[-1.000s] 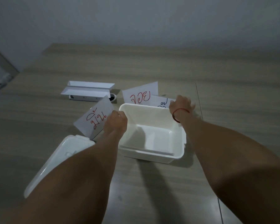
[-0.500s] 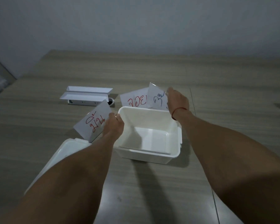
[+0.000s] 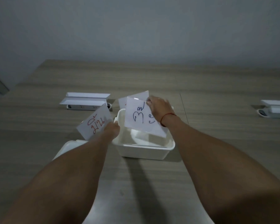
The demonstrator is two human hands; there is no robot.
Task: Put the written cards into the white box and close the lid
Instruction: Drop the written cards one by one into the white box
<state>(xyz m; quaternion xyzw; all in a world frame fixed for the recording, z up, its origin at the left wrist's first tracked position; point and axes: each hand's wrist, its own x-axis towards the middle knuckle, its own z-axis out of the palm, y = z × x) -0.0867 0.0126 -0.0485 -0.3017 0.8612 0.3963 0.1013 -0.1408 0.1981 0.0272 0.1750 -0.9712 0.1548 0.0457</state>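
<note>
Right hand [image 3: 158, 109] is gripping a blue-lettered card [image 3: 141, 120] by its upper edge, holding it tilted over the open white box [image 3: 145, 151], lower edge dipping inside. Left hand [image 3: 111, 130] is pinching a red-lettered card [image 3: 94, 123] just left of the box, near its rim. A third card [image 3: 136, 97] is showing behind the blue one, mostly hidden. Lid [image 3: 68, 147] is lying on the table [image 3: 217, 135] at left, partly under the left forearm.
</note>
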